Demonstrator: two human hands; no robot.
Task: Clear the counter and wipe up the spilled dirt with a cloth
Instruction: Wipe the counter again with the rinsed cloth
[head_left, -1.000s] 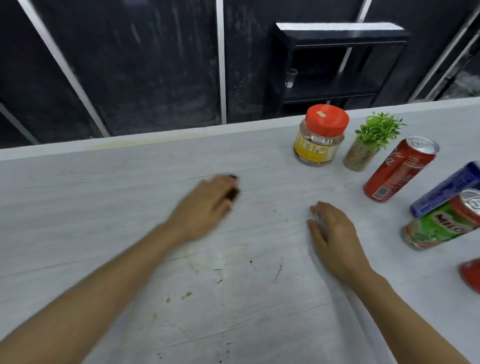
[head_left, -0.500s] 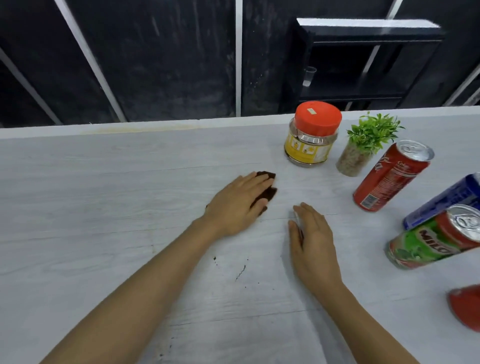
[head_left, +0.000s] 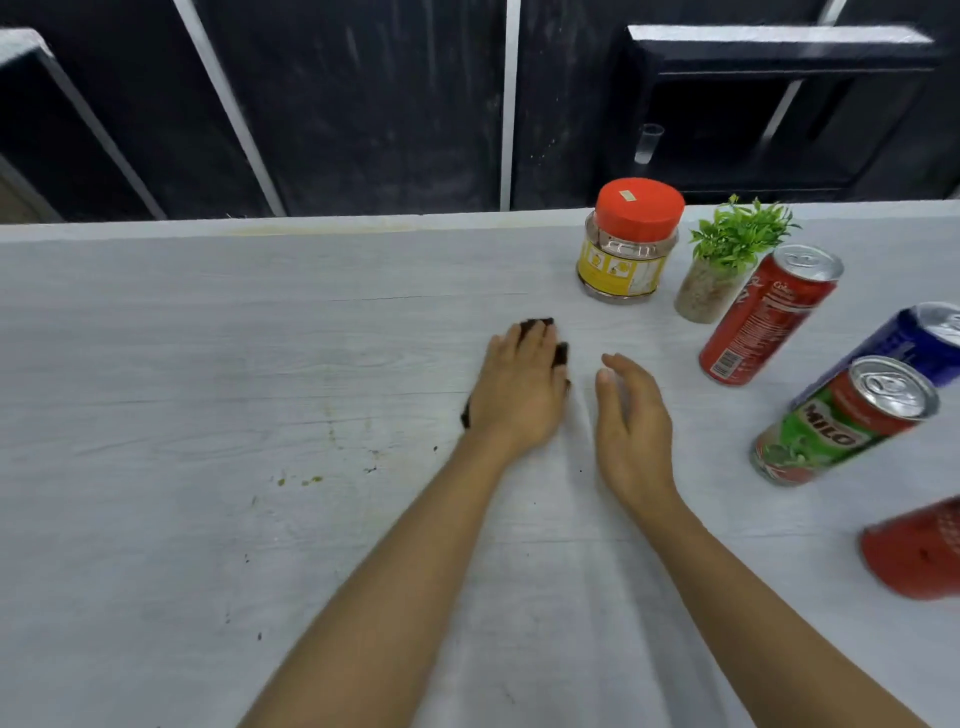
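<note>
My left hand (head_left: 519, 389) lies flat on a dark brown cloth (head_left: 560, 353) and presses it onto the pale wood-grain counter (head_left: 208, 338). Only the cloth's edges show past my fingertips and beside my wrist. My right hand (head_left: 631, 421) stands on its edge just right of the left hand, fingers together and slightly curved, holding nothing. Small dark specks and smears of dirt (head_left: 371, 462) lie on the counter left of my left forearm, with a few greenish spots (head_left: 301, 480) further left.
At the right stand a jar with an orange lid (head_left: 626, 244), a small potted plant (head_left: 727, 260), a red can (head_left: 766, 317), a blue can (head_left: 914, 343), a Milo can (head_left: 841, 421) and a red object (head_left: 914, 551) at the edge. Dark panels rise behind the counter.
My left hand has slid the cloth to the right across the counter, close to my right hand. My right hand has tilted up onto its edge. The view has shifted left.
</note>
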